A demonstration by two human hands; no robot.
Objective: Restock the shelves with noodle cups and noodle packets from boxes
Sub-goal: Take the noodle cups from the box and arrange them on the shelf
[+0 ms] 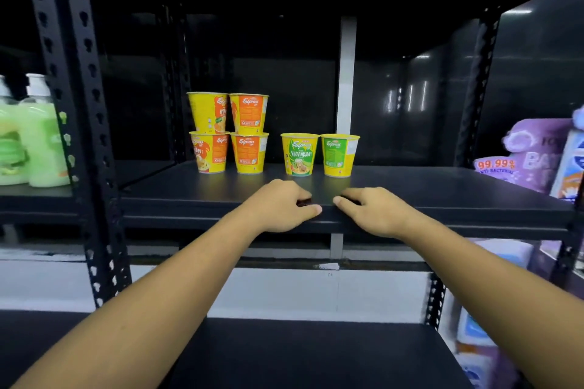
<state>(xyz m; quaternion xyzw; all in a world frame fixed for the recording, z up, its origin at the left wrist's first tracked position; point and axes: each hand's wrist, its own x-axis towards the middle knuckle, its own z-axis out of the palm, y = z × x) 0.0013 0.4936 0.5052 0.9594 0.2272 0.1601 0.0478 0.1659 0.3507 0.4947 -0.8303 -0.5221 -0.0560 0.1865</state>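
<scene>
Several yellow noodle cups stand on a black shelf board [442,193]. Orange-labelled cups [249,133] form two stacks of two at the left. Beside them to the right stand two single green-labelled cups [299,154]. My left hand [281,204] and my right hand [369,208] hover side by side at the shelf's front edge, just in front of the green cups. Both hands have loosely curled fingers and hold nothing. No box and no noodle packets are in view.
A black perforated upright [79,104] stands at the left, with green soap bottles [38,142] beyond it. Purple and white packs [531,155] fill the neighbouring shelf at the right. A lower black shelf board [300,354] lies beneath my arms.
</scene>
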